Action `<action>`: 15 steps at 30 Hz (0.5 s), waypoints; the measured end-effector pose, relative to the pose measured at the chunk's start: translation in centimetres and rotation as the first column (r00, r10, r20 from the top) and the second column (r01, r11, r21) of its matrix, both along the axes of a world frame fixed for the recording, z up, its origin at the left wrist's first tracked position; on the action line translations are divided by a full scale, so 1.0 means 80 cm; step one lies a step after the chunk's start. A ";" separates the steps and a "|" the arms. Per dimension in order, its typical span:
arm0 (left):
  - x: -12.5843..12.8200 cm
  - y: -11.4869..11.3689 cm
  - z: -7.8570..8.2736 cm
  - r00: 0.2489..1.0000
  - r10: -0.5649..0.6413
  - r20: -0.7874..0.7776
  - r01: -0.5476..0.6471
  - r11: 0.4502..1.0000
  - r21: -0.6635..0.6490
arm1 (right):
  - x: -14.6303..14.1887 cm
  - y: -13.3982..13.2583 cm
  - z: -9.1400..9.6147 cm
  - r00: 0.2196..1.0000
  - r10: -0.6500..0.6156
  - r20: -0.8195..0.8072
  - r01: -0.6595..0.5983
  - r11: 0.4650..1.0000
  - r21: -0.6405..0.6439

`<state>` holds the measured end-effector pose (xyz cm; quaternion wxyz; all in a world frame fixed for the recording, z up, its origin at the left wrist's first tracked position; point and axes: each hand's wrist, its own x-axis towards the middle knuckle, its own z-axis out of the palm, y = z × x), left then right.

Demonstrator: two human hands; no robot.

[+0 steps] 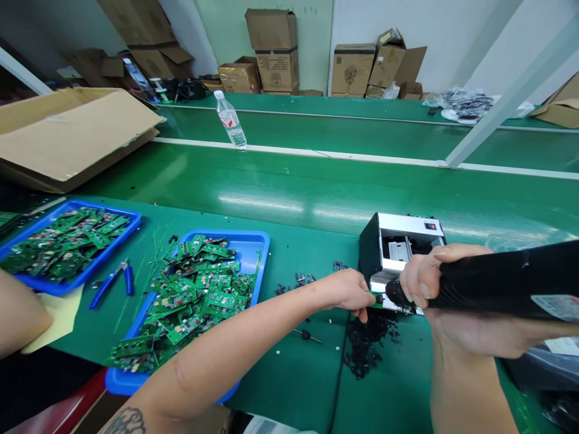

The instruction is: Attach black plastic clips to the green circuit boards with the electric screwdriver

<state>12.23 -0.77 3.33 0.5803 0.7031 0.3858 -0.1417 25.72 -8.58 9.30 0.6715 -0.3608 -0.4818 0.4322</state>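
My right hand (pixel 423 280) is closed around a black electric screwdriver (pixel 506 280), held almost level with its tip pointing left. The fingers of my left hand (pixel 350 293) pinch a small green circuit board (pixel 373 297) at the front of a black and silver screw feeder (pixel 374 253). The screwdriver's nose is close to the board; whether they touch is hard to tell. Below my hands lies a pile of small black parts (pixel 364 349). Left of my forearm, a blue tray (pixel 260 241) holds many green circuit boards (pixel 212 283).
A second blue tray (pixel 136 220) of boards, blue-handled cutters (pixel 113 283) and another person's arm (pixel 18 313) are at left. A loose screwdriver bit (pixel 310 336) lies mid-table. A water bottle (pixel 230 120) stands on the white ledge (pixel 289 149). One large carton (pixel 76 132) sits back left.
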 end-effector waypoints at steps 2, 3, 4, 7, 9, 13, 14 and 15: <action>0.001 0.000 -0.001 1.000 -0.009 -0.008 0.009 1.000 0.004 | -0.002 0.003 0.002 1.000 -0.016 0.001 0.016 0.999 -0.038; 0.001 0.000 -0.002 1.000 -0.010 -0.010 0.010 1.000 0.002 | -0.004 0.004 0.003 1.000 -0.018 0.007 0.018 0.999 -0.044; 0.001 0.000 -0.003 1.000 -0.008 -0.009 0.008 1.000 -0.003 | -0.005 0.004 0.002 1.000 -0.022 0.009 0.022 0.999 -0.032; 0.001 -0.001 -0.004 1.000 0.007 0.007 -0.007 1.000 -0.018 | -0.008 0.004 -0.004 1.000 -0.027 -0.005 0.027 1.000 -0.011; 0.001 -0.002 -0.004 1.000 0.011 0.015 -0.011 1.000 -0.015 | -0.009 0.003 -0.009 0.999 -0.024 -0.023 0.024 1.000 -0.006; 0.000 -0.001 -0.002 1.000 0.004 0.008 -0.004 1.000 -0.001 | -0.010 0.005 -0.010 1.000 -0.010 -0.010 0.010 1.000 0.003; 0.000 -0.001 -0.002 1.000 0.002 0.005 -0.002 1.000 0.003 | -0.010 0.005 -0.010 1.000 -0.015 -0.005 0.015 1.000 -0.011; 0.000 -0.001 -0.002 1.000 0.000 0.001 0.000 1.000 0.008 | -0.009 0.003 -0.009 1.000 -0.022 0.001 0.022 0.999 -0.027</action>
